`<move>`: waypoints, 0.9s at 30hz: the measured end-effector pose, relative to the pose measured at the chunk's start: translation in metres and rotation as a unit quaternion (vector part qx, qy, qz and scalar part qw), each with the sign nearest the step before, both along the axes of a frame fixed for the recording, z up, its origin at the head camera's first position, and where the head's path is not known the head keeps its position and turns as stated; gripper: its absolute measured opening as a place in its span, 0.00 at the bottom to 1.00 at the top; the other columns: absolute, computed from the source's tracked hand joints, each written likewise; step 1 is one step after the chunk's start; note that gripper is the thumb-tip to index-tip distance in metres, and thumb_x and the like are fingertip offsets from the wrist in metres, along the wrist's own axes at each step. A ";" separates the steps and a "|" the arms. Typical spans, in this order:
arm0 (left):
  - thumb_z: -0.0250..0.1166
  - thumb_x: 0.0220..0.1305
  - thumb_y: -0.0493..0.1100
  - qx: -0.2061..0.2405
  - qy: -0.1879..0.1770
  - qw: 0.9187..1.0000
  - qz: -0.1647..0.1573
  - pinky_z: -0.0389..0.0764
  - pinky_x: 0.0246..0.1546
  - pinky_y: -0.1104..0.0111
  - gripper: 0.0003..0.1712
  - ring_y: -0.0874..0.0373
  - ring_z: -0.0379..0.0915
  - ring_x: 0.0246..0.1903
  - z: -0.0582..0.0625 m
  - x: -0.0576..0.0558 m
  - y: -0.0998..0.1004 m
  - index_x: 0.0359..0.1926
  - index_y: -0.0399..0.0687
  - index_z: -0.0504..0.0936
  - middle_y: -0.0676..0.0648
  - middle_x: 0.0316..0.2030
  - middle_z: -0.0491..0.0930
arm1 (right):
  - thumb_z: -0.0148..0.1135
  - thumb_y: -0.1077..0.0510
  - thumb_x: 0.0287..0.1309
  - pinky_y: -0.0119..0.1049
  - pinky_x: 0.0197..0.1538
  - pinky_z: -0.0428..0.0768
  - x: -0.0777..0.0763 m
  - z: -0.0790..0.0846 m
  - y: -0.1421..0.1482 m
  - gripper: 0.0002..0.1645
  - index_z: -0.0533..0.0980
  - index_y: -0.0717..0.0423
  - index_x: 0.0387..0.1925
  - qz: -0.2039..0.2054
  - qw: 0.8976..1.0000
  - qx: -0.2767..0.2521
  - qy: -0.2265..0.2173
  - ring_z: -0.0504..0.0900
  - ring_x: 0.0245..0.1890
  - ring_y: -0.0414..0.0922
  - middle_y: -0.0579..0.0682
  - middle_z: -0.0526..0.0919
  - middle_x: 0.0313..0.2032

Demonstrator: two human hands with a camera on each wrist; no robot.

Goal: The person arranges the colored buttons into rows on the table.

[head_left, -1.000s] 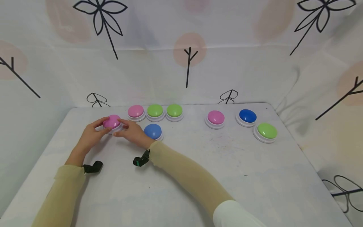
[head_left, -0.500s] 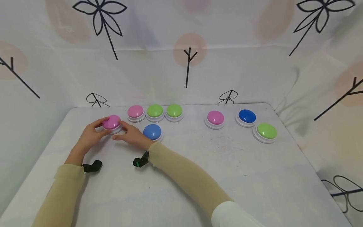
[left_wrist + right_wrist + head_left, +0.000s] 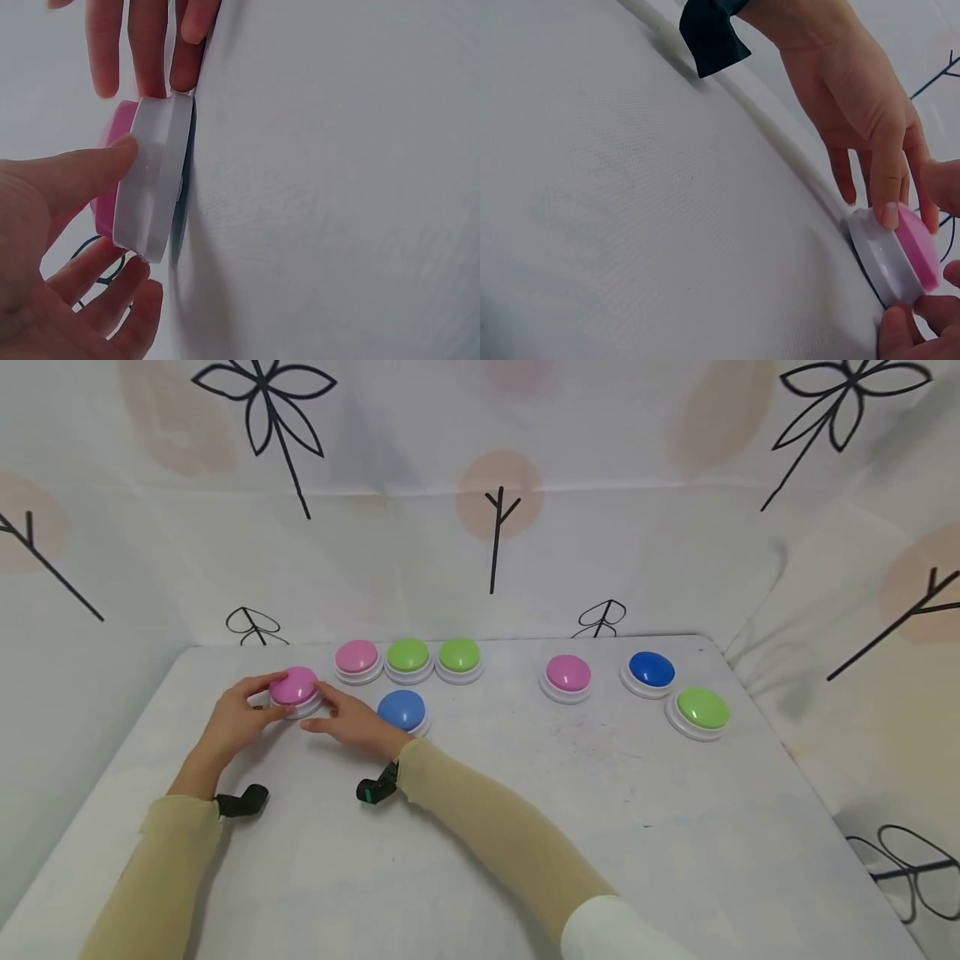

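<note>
My left hand [image 3: 228, 722] grips a pink push button [image 3: 292, 687] with a white base, at the table's back left. Its thumb [image 3: 124, 154] lies across the side of the base in the left wrist view, with fingers round the far side. From the right, my right hand [image 3: 356, 722] reaches in with fairly straight fingers; fingertips [image 3: 150, 86] meet the rim of the base, and its thumb stands apart. Under the base a dark underside shows close over the table. A light blue button [image 3: 401, 710] sits just behind my right hand, its base partly hidden.
Along the back edge stand a pink button [image 3: 356, 657] and two green buttons [image 3: 408, 656] in a row. Farther right are another pink button [image 3: 567, 674], a dark blue one [image 3: 651, 670] and a green one [image 3: 702, 708]. A patterned cloth [image 3: 420, 552] hangs behind the table.
The right fingertips have slid slightly down the side of the pink button. The left hand keeps its grip, and the other buttons stay in place.
</note>
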State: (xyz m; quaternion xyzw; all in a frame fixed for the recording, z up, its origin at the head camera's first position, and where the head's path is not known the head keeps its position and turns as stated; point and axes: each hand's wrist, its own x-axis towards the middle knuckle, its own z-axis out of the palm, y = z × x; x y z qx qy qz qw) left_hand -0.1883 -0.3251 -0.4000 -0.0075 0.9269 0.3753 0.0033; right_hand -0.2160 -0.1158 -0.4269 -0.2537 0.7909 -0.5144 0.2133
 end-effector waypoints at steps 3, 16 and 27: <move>0.71 0.63 0.42 0.008 0.009 1.000 -0.003 0.64 0.62 0.38 0.40 0.31 0.56 0.68 0.000 -0.001 0.000 0.72 0.40 0.65 0.29 0.68 0.61 | 0.62 0.42 0.65 0.32 0.67 0.66 0.001 0.004 0.001 0.46 0.54 0.43 0.78 -0.017 1.000 -0.005 -0.003 0.65 0.70 0.42 0.43 0.61 0.74; 0.72 0.62 0.50 0.033 0.010 0.999 0.009 0.68 0.60 0.38 0.43 0.30 0.58 0.66 0.003 0.006 0.007 0.73 0.44 0.65 0.30 0.64 0.62 | 0.63 0.44 0.65 0.40 0.69 0.65 0.008 0.019 0.003 0.42 0.58 0.39 0.76 -0.057 0.996 0.048 0.050 0.62 0.71 0.42 0.42 0.63 0.73; 0.72 0.61 0.53 0.044 0.066 0.997 0.010 0.77 0.54 0.61 0.40 0.38 0.64 0.61 0.009 0.017 0.014 0.71 0.45 0.69 0.36 0.55 0.64 | 0.63 0.46 0.67 0.35 0.65 0.70 0.018 0.030 0.010 0.41 0.58 0.38 0.76 -0.058 0.992 0.050 0.099 0.66 0.69 0.44 0.41 0.57 0.75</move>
